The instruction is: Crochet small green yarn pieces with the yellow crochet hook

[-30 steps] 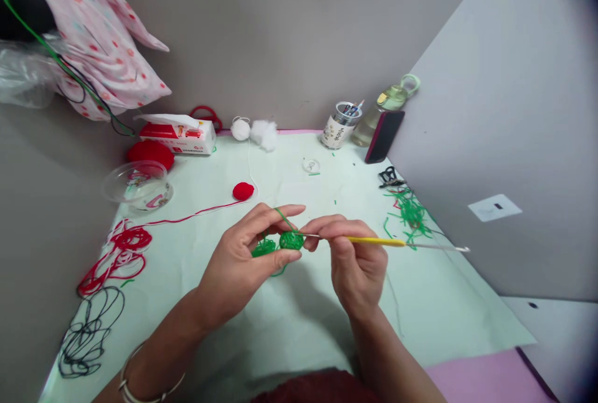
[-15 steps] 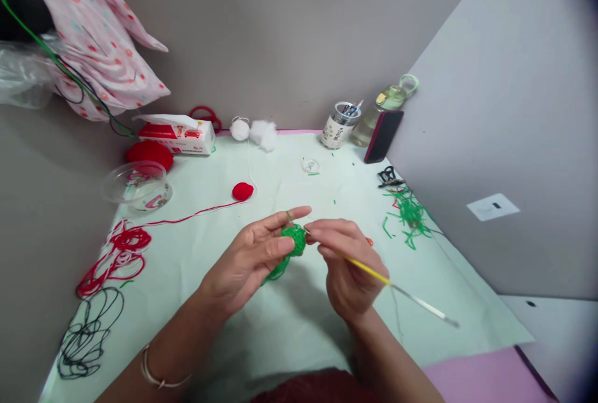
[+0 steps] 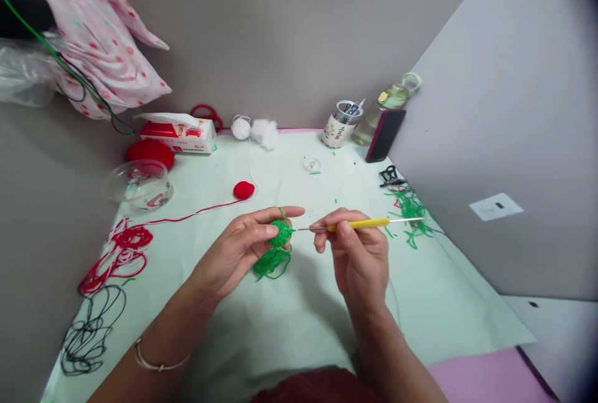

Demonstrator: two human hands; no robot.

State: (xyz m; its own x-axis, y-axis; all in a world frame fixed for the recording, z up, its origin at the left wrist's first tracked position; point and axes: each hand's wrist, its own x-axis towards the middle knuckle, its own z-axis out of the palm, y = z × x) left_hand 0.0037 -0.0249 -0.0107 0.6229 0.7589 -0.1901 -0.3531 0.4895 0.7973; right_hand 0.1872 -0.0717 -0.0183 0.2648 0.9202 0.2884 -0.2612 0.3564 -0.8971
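Note:
Near the middle of the table, my left hand (image 3: 238,244) pinches a small round green crochet piece (image 3: 281,235) between thumb and fingers. A strand of green yarn runs up over its outstretched index finger. Below the piece hangs a loose bundle of green yarn (image 3: 271,262). My right hand (image 3: 359,247) is closed round the yellow grip of a crochet hook (image 3: 369,223), held nearly level. The hook's thin metal tip points left and meets the right edge of the green piece.
A red crocheted ball (image 3: 243,190) lies beyond my hands. Red yarn (image 3: 133,241) and dark yarn (image 3: 91,331) lie left, by a clear plastic tub (image 3: 149,194). Green scraps (image 3: 412,210) lie right. Behind stand a tissue box (image 3: 180,134), a pen holder (image 3: 342,126) and a phone (image 3: 385,135).
The crochet hook has swung from a downward slant to nearly level, and its tip has drawn out rightward. My left hand and the green piece have shifted slightly left.

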